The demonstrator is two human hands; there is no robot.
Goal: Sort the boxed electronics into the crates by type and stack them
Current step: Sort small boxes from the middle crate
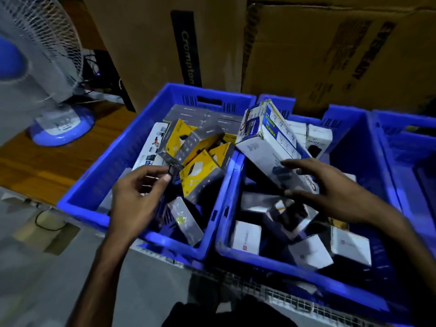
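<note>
Left hand (134,192) pinches a grey-yellow box (174,149) over the left crate (94,175); right hand (330,185), fingers spread, rests on a tilted white box (266,142) across the middle crate (306,270) rim. Sorting approx halfway: both crates jumbled w/ mixed boxes, nothing stacked yet.

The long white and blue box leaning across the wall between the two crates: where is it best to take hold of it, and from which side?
Probably around the lower half of the long white and blue box, across its narrow width, coming from the near right where the right hand already hovers open. The box tilts up and away over the crate wall, so this end is nearest and uncovered.
</note>
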